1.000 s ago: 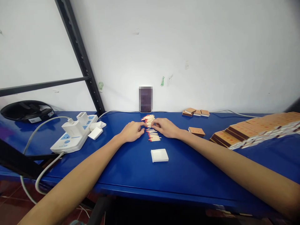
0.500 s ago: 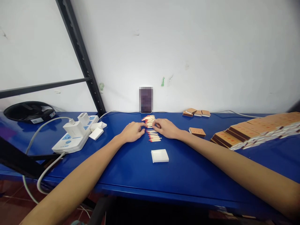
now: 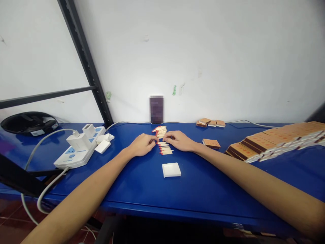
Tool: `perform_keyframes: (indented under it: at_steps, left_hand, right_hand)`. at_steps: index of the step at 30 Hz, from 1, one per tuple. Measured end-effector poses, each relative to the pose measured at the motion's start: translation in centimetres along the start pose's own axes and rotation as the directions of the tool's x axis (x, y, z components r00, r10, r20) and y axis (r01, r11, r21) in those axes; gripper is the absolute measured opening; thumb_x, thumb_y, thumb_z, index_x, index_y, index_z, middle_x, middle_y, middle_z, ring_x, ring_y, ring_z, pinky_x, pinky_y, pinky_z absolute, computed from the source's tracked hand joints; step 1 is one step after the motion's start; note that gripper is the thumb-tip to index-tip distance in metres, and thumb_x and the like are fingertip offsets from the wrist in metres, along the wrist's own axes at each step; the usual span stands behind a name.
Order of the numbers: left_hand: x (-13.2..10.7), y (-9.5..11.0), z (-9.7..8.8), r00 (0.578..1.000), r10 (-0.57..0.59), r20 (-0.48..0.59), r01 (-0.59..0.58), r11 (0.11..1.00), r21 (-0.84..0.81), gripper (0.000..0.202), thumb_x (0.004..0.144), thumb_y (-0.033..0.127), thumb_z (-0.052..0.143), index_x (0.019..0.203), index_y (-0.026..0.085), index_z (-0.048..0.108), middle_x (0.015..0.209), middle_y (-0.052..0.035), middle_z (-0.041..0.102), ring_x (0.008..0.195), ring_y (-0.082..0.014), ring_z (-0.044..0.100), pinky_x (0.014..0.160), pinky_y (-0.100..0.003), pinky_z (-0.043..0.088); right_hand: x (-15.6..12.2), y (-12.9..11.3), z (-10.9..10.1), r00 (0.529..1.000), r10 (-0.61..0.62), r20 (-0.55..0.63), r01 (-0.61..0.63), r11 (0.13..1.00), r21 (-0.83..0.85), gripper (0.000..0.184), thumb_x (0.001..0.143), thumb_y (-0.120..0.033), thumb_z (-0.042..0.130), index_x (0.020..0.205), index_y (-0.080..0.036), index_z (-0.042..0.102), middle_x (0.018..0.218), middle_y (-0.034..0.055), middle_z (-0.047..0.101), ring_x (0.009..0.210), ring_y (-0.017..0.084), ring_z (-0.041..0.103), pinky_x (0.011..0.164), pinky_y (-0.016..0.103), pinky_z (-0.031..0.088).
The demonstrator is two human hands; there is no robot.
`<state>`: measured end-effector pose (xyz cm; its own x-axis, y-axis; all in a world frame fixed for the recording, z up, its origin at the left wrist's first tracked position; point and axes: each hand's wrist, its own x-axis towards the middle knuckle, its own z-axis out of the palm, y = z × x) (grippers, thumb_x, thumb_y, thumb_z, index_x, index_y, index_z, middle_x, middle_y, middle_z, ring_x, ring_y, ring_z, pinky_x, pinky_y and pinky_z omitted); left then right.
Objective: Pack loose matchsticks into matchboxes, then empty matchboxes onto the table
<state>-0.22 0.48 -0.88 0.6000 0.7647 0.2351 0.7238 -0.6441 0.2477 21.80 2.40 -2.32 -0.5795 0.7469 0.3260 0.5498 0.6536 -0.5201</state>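
Observation:
Matches with red heads lie on the blue table in two groups. The farther one is a loose pile (image 3: 160, 131); the nearer one is a row of matches (image 3: 165, 149). My left hand (image 3: 143, 145) rests at the red-head side, thumb and forefinger a little apart, fingertips by the gap between the groups. At the bare-stick ends is my right hand (image 3: 179, 141), its fingers loosely curled and its tips against the stick ends. Whether a single match lies between the fingertips is too small to see. Closer to me sits a white, shallow matchbox tray (image 3: 171, 169).
Stacked matchboxes (image 3: 264, 144) fill the right side, with a single matchbox (image 3: 211, 143) beside my right forearm and several small boxes (image 3: 210, 122) by the wall. A phone (image 3: 156, 110) leans there. On the left are a power strip (image 3: 83, 157), white trays (image 3: 103, 144) and a black rack post (image 3: 88, 64).
Both hands have shifted slightly towards me along the matches, leaving more of the far pile showing. The whole view has moved a little; the white tray and boxes stay put.

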Motion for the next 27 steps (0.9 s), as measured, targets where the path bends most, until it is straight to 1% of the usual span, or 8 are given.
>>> perform_keyframes:
  at_steps: [2,4,7,12,18,22,25,27]
  left_hand:
    - [0.0,0.1,0.0,0.999,0.033,0.013,-0.032,0.999,-0.041,0.032,0.084,0.021,0.043,0.101,0.021,0.07,0.061,0.0027,0.058,0.055,-0.0121,0.049,0.059,-0.023,0.035]
    - [0.0,0.1,0.0,0.999,0.045,0.017,-0.044,0.995,-0.09,0.032,0.082,0.019,0.043,0.099,0.02,0.07,0.058,0.0037,0.054,0.054,-0.0111,0.047,0.059,-0.023,0.036]
    - [0.1,-0.1,0.0,1.0,-0.004,-0.017,0.002,0.992,-0.124,0.034,0.082,0.019,0.043,0.103,0.019,0.069,0.058,0.004,0.053,0.053,-0.0111,0.048,0.059,-0.023,0.036]
    - [0.1,-0.4,-0.1,0.995,-0.085,-0.061,0.084,0.996,-0.016,0.036,0.085,0.023,0.043,0.114,0.019,0.065,0.062,0.0017,0.059,0.057,-0.0138,0.052,0.058,-0.025,0.035]
    - [0.2,-0.5,0.0,0.996,-0.088,-0.034,0.089,0.995,0.043,0.036,0.086,0.024,0.043,0.114,0.022,0.065,0.064,0.0009,0.062,0.059,-0.0157,0.055,0.058,-0.025,0.035]
    - [0.2,-0.5,0.0,0.995,-0.092,-0.029,0.093,0.994,0.05,0.037,0.085,0.023,0.043,0.116,0.022,0.064,0.063,0.0009,0.062,0.059,-0.016,0.056,0.058,-0.026,0.035]
    - [0.2,-0.4,0.0,0.995,-0.103,-0.019,0.104,0.993,0.064,0.038,0.085,0.023,0.042,0.117,0.023,0.063,0.062,0.0012,0.06,0.059,-0.0163,0.055,0.058,-0.026,0.035]
    - [0.3,-0.4,0.0,0.994,-0.106,-0.012,0.106,0.991,0.077,0.039,0.086,0.024,0.041,0.119,0.023,0.062,0.062,0.0013,0.06,0.059,-0.0166,0.055,0.058,-0.026,0.035]
  right_hand:
    - [0.0,0.0,0.0,0.999,0.02,-0.029,-0.019,1.0,0.018,0.026,0.088,-0.028,0.046,0.088,-0.017,0.069,0.08,0.0024,0.065,0.067,0.014,0.051,0.063,0.025,0.034]
    - [0.2,0.1,-0.1,0.994,0.057,-0.093,-0.057,0.998,0.003,0.024,0.086,-0.024,0.046,0.09,-0.016,0.068,0.074,0.0015,0.062,0.064,0.013,0.049,0.062,0.025,0.034]
    - [0.4,0.5,0.1,0.988,0.068,-0.142,-0.08,0.993,-0.083,0.022,0.085,-0.02,0.049,0.094,-0.016,0.068,0.067,-0.0006,0.056,0.061,0.012,0.046,0.061,0.025,0.032]
    - [0.7,1.1,0.4,0.993,-0.02,-0.113,-0.001,0.983,-0.182,0.018,0.086,-0.019,0.052,0.091,-0.017,0.069,0.067,-0.0005,0.053,0.063,0.012,0.045,0.062,0.024,0.03]
    - [0.7,1.1,0.5,0.994,-0.017,-0.104,-0.003,0.982,-0.187,0.013,0.086,-0.02,0.054,0.086,-0.018,0.067,0.065,-0.0016,0.052,0.062,0.011,0.045,0.06,0.023,0.029]
    - [0.8,1.1,0.6,0.996,0.036,-0.087,-0.049,0.988,-0.145,0.013,0.086,-0.024,0.054,0.085,-0.018,0.066,0.062,-0.0029,0.051,0.058,0.011,0.044,0.057,0.023,0.026]
    - [0.8,0.5,0.4,0.993,0.099,-0.071,-0.106,0.989,-0.107,0.013,0.084,-0.025,0.053,0.083,-0.018,0.065,0.059,-0.0032,0.05,0.056,0.01,0.043,0.056,0.024,0.026]
    - [0.7,0.0,0.2,0.993,0.112,-0.044,-0.115,0.991,-0.072,0.013,0.082,-0.025,0.054,0.079,-0.017,0.064,0.059,-0.0031,0.051,0.055,0.01,0.042,0.056,0.024,0.027]
